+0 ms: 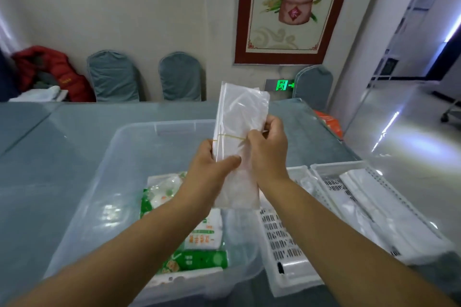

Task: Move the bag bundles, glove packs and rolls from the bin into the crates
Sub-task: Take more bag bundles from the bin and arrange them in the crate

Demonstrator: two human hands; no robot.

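1. Left hand (pixel 212 159) and right hand (pixel 268 149) grip a clear bag bundle (pixel 239 117) upright above the bin (pixel 99 182); yellow rubber band (pixel 229 136) round it.
2. Two white crates (pixel 374 182) just right of the bin.

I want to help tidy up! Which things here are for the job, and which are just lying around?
For the job:
bag bundle, gripped by left hand and right hand
clear bin
green packs
white crates

Just lying about:
red jacket
chairs
wall picture

Beige wall (pixel 174 7), framed bottle poster (pixel 291 10), three grey-covered chairs (pixel 113 77), red jacket (pixel 50 70), green exit sign (pixel 282 85).
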